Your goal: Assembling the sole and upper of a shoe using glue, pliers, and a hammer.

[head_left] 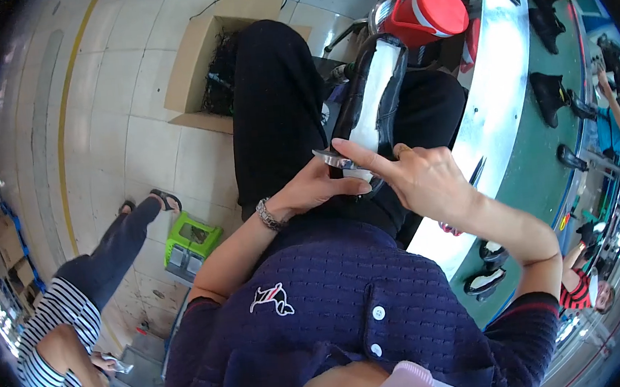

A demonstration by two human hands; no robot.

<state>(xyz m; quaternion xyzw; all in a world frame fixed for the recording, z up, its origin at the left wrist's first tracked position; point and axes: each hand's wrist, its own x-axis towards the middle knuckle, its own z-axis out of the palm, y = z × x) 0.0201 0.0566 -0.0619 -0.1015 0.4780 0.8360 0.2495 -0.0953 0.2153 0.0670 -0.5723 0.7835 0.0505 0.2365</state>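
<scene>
A black shoe (351, 120) lies sole up on my lap, its long white underside (377, 99) showing and its near end toward my belly. My left hand (313, 187) is closed round that near end from the left, its thumb laid across the white part. From the right, my right hand (423, 176) reaches over the shoe, index finger stretched along a curved, shiny metal tool (335, 159). Its other fingers are bent. The metal tool lies crosswise between my hands; its full shape is hidden.
A red cooler jug (436, 13) stands ahead right, beside a shiny metal ledge (499, 96). Black boots (550, 97) rest on the green conveyor (525, 167). An open cardboard box (185, 75) and a green plastic crate (191, 241) sit left. Co-workers (60, 333) are on both sides.
</scene>
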